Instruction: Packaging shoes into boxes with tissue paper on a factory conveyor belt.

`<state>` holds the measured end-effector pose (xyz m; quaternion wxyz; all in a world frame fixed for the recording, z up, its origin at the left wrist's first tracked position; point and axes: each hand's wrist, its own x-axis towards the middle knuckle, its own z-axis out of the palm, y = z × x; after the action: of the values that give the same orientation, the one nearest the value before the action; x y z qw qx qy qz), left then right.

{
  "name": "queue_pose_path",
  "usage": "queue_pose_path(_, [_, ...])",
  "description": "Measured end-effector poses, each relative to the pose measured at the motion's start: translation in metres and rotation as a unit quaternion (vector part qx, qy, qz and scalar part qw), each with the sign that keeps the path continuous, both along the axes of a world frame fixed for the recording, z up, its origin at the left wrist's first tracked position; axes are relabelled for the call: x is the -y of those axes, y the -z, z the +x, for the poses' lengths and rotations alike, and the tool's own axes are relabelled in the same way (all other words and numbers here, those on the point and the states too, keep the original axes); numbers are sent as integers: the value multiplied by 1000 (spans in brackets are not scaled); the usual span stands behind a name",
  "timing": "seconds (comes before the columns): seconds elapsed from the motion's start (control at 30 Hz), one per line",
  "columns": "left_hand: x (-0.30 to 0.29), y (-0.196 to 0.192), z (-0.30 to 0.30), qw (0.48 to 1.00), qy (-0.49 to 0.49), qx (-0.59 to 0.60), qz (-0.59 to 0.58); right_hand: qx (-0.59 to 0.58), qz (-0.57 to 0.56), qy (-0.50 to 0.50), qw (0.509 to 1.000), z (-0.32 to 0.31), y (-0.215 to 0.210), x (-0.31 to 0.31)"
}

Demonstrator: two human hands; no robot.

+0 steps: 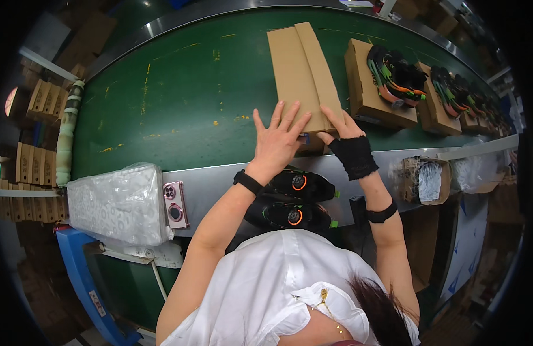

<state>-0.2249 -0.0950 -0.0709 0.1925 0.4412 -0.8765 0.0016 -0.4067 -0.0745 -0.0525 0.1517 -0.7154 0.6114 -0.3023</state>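
Observation:
A long brown cardboard shoe box [295, 69] lies on the green conveyor belt in front of me, its lid flap down along the right side. My left hand [278, 141] rests on the near end of the lid with its fingers spread. At the near right corner, my right hand [348, 141], in a black wrist support, grips the box with the thumb at the near end and the fingers over the edge. Between my arms, on the metal ledge, sits a pair of black shoes [304, 184] with orange-ringed dials and green tabs. My left forearm partly covers them.
More boxes with shoes on top [396, 78] line the belt at the right. A plastic-wrapped stack [119, 202] and a pink phone [175, 205] lie at the left. An open carton [431, 181] stands on the right ledge. A blue frame post [90, 282] rises at lower left.

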Motion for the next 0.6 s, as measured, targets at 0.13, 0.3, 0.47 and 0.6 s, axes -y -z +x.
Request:
queue_pose_path(0.13, [-1,0,22,999,-31,8,19,-39,-146,27,988,-5,3,-5])
queue_pose_path(0.3, [-9,13,94,972,-196,-16,125,81,-263,107,955,-11,-30,-13])
queue_pose_path(0.47, [-38,30,75,983,-154,-25,94,498,-28,183,847,-23,-6,-28])
queue_pose_path(0.6, [-41,97,110,983,-157,70,70,457,92,275,841,-100,104,-45])
